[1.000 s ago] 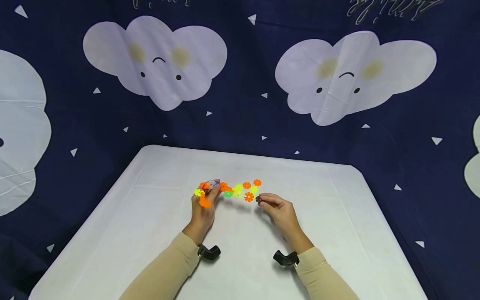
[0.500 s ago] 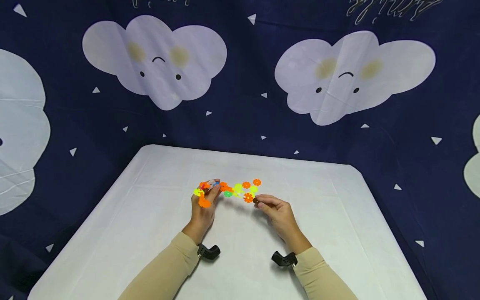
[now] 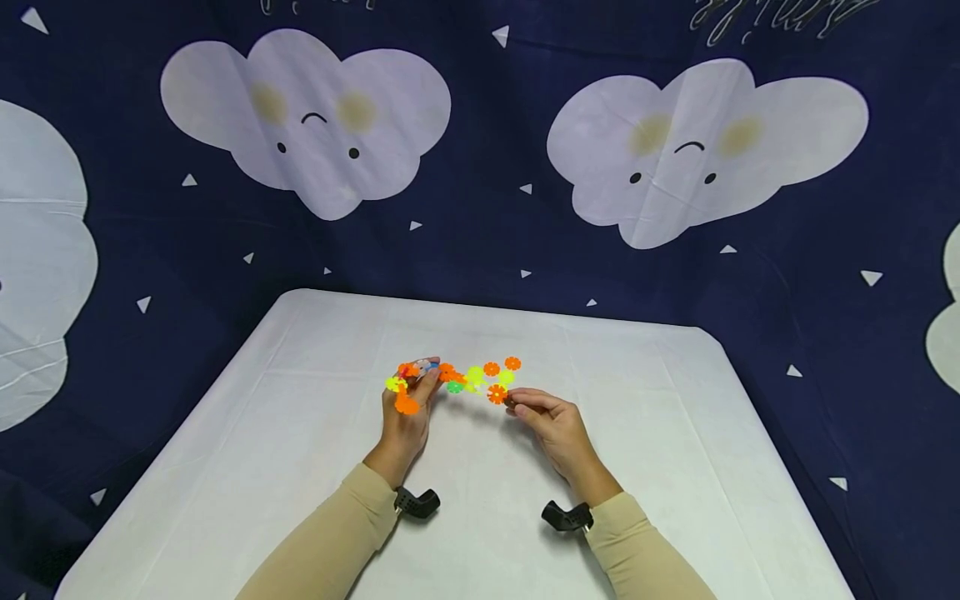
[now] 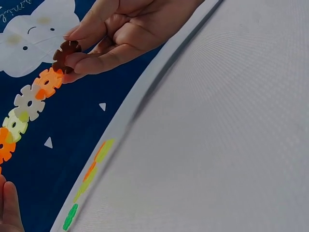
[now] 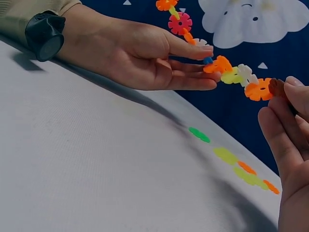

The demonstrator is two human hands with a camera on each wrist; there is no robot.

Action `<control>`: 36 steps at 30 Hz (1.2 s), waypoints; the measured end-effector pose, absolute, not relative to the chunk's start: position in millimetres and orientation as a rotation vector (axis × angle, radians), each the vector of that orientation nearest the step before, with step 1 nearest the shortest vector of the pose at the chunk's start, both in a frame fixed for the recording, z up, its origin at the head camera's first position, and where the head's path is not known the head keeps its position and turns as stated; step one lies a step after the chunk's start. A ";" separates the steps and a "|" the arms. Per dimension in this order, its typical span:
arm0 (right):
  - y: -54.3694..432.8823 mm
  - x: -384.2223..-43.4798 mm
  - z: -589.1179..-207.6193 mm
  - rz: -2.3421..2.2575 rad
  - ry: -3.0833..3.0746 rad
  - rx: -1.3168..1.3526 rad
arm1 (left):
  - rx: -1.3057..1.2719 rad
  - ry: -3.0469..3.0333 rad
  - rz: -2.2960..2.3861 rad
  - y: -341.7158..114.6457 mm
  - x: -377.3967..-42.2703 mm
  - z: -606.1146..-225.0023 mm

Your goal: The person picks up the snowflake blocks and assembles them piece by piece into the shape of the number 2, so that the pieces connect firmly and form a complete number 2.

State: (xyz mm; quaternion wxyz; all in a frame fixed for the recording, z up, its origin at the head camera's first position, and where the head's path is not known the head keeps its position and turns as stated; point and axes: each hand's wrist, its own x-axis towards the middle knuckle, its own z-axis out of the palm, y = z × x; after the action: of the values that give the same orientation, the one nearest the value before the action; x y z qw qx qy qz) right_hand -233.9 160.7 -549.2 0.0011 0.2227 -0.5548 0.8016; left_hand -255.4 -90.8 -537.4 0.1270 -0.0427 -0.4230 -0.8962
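Slotted-disc chain (image 5: pixel 231 76) up in the air over the white table (image 3: pixel 675 400).
Left hand (image 3: pixel 405 417) pinches it by the blue disc (image 5: pixel 208 61); likely light, stiff plastic, joints weak, so support near the end orange disc (image 5: pixel 258 90); brown disc (image 4: pixel 62 55) meets that, seating unclear; right hand (image 3: pixel 551 421) pinches brown disc, rim's best. No brands visible; backdrop (image 3: pixel 487 150) script (image 3: pixel 783 17) cropped, illegible.

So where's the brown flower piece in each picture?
Head: brown flower piece a bit right of and below centre, pinched by the right hand.
Left wrist: brown flower piece at upper left.
Right wrist: brown flower piece near the right edge.
Shared landmark: the green piece.
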 end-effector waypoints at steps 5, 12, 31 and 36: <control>160.5 -232.3 -547.9 2.543 -1.749 0.683 | -0.112 -1.224 -2.623 -90.5 -254.6 -536.6; 160.3 -231.8 -548.4 2.544 -1.740 0.612 | -0.218 -1.292 -2.617 -90.4 -250.3 -530.4; 161.2 -230.5 -546.9 2.606 -1.690 0.513 | -0.375 -1.346 -2.589 -92.0 -245.4 -524.9; 164.1 -230.2 -545.7 2.643 -1.691 0.487 | -0.380 -1.364 -2.533 -88.6 -243.7 -522.1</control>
State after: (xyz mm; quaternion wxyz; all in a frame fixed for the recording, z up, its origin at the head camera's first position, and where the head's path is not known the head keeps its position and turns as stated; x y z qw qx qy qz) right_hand -230.2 164.1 -545.7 -0.0168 0.1533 -0.5324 0.8323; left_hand -243.7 -88.6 -522.1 0.1197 -0.1300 -0.4667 -0.8666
